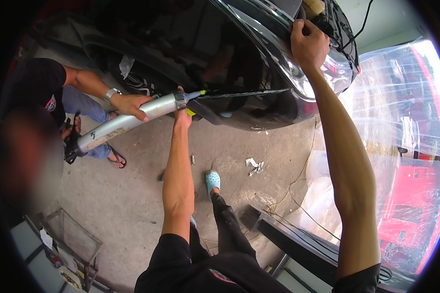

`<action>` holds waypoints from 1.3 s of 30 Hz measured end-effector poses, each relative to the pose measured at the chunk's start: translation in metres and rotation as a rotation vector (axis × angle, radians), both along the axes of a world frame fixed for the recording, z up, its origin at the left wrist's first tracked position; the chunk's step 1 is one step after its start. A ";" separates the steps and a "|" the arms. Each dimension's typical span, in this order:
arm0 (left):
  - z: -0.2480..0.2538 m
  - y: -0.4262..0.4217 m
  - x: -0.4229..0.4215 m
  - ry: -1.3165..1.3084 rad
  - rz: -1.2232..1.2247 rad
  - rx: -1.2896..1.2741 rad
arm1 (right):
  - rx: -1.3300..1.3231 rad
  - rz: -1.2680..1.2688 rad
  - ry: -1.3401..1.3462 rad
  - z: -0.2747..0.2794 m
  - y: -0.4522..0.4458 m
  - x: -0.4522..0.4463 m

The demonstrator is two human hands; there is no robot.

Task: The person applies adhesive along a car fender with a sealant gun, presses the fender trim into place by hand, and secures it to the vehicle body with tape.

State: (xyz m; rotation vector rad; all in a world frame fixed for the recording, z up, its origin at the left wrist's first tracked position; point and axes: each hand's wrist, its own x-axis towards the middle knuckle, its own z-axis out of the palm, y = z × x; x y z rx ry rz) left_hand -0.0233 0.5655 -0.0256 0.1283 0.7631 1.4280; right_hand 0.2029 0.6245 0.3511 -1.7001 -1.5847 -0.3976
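"Silver sealant gun [124,128]: is the left hand [182,117] gripping it?"

"Can't tell tbh, that hand's partly hidden behind the front end."

"Right hand [310,43]?"

"Fingers curled at the black car [239,58]'s edge, beside the lamp [335,73]. Can't see if it's pinching anything."

"And the gun?"

"Nozzle [195,94]'s by the long body gap [249,93], co-worker's hand [132,105] on the barrel, concrete floor [230,146] below."
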 end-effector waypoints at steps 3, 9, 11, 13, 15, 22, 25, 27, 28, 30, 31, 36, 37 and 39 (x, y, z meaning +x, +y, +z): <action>-0.019 0.011 0.006 0.006 0.060 -0.020 | -0.008 -0.002 -0.008 -0.001 0.001 0.005; -0.029 0.011 0.004 -0.024 0.032 -0.001 | 0.002 -0.024 -0.005 -0.003 0.003 0.006; -0.027 0.009 0.002 -0.039 0.012 0.021 | 0.004 -0.021 -0.008 -0.004 0.005 0.008; -0.024 0.009 0.004 -0.037 0.015 0.025 | -0.005 -0.005 -0.008 -0.004 0.007 0.010; -0.023 0.010 0.004 -0.037 0.011 0.027 | -0.008 -0.013 -0.011 -0.005 0.009 0.011; -0.017 0.007 0.004 -0.027 0.029 -0.001 | -0.015 -0.009 0.014 -0.003 0.005 0.007; -0.016 0.008 0.003 -0.025 0.029 -0.030 | -0.018 -0.007 -0.006 -0.002 0.007 0.008; -0.010 0.007 0.003 -0.031 0.022 -0.028 | -0.012 -0.007 0.001 -0.001 0.008 0.007; -0.008 0.007 0.003 -0.034 0.019 -0.026 | -0.010 -0.006 0.004 -0.001 0.009 0.007; -0.003 0.008 0.005 -0.024 0.046 -0.055 | -0.004 -0.019 0.004 -0.002 0.013 0.007; 0.000 0.009 0.005 -0.019 0.060 -0.069 | -0.002 -0.025 0.003 -0.003 0.014 0.008; -0.008 0.013 0.004 0.022 0.056 -0.054 | -0.007 -0.034 0.017 -0.003 0.017 0.008; -0.008 0.012 0.004 0.032 0.059 -0.049 | -0.002 -0.031 0.018 -0.005 0.018 0.008; -0.015 0.016 0.004 0.044 0.076 -0.069 | -0.013 -0.026 0.021 -0.004 0.018 0.008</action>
